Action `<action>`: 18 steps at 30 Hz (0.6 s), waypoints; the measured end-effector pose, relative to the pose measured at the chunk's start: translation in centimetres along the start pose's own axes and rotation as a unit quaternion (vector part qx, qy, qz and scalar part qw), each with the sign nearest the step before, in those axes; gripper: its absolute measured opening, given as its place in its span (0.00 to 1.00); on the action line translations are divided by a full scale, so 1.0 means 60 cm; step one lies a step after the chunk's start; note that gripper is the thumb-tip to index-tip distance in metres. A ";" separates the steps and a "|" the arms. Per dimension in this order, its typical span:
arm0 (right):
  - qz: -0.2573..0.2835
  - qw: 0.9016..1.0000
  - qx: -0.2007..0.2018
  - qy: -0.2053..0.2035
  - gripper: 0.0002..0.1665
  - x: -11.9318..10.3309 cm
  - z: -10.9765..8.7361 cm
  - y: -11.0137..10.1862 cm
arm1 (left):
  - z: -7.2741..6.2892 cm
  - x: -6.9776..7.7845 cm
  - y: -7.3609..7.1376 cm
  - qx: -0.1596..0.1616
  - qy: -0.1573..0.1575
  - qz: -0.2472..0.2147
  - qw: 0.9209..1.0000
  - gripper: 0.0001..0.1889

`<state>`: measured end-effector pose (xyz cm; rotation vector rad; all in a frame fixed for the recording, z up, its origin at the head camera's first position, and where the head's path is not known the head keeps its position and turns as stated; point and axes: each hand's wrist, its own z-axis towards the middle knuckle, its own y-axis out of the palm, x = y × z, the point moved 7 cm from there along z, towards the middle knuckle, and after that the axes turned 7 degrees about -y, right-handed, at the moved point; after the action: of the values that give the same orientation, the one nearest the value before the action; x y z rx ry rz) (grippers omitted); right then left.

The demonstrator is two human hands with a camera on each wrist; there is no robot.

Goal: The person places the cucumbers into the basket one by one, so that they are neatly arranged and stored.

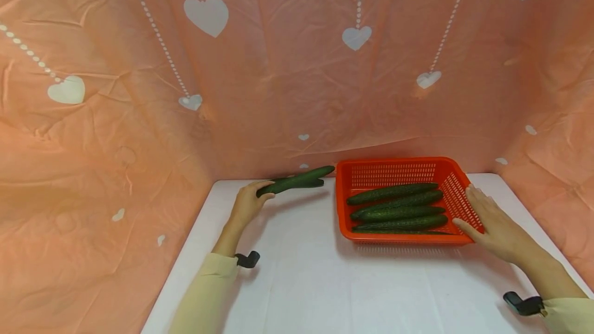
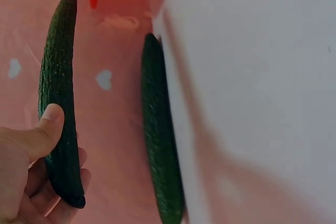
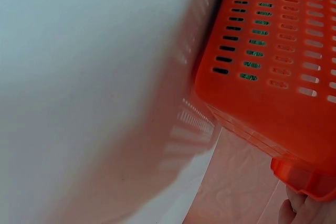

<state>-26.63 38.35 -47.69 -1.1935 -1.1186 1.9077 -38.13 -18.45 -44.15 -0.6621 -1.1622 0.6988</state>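
My left hand [image 1: 249, 202] grips a dark green cucumber [image 2: 62, 77] near one end, thumb on one side and fingers curled behind it. The cucumber's free end points toward the basket. Another cucumber [image 2: 160, 135] lies on the table along its back edge, partly overlapped by the held one in the head view. Several cucumbers [image 1: 399, 214] lie side by side in a red-orange plastic basket [image 1: 340, 205]. At the basket's right side, my right hand [image 1: 498, 228] rests against the rim with fingers extended and thumb spread over the front right corner. Few of its fingers [image 3: 296, 203] show in the right wrist view.
A white table [image 1: 297, 282] carries the basket at its back right. Behind and at both sides hangs a pinkish-orange cloth [image 1: 287, 76] with white hearts, close to the table's back edge. The basket has slotted walls and a raised rim.
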 end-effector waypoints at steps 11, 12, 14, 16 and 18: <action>-0.013 1.000 0.014 -0.019 0.57 0.000 0.000 -0.002 | -0.003 0.066 0.007 -0.010 0.015 -0.020 1.000 0.20; -0.014 1.000 0.014 -0.019 0.57 0.000 0.000 -0.002 | -0.003 0.072 0.008 -0.013 0.017 -0.023 1.000 0.20; -0.015 1.000 0.015 -0.021 0.57 0.000 0.000 -0.002 | -0.004 0.086 0.013 -0.022 0.018 -0.027 0.999 0.20; -0.015 0.999 0.017 -0.023 0.57 -0.001 0.000 -0.002 | -0.005 0.098 0.020 -0.030 0.018 -0.029 0.999 0.20; -0.015 0.999 0.019 -0.027 0.56 -0.002 0.000 -0.003 | -0.005 0.111 0.027 -0.037 0.019 -0.032 0.999 0.20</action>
<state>-26.57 38.36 -47.49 -1.1041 -1.1170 1.9404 -36.47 -12.29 -41.65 -0.6956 -1.1736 0.5889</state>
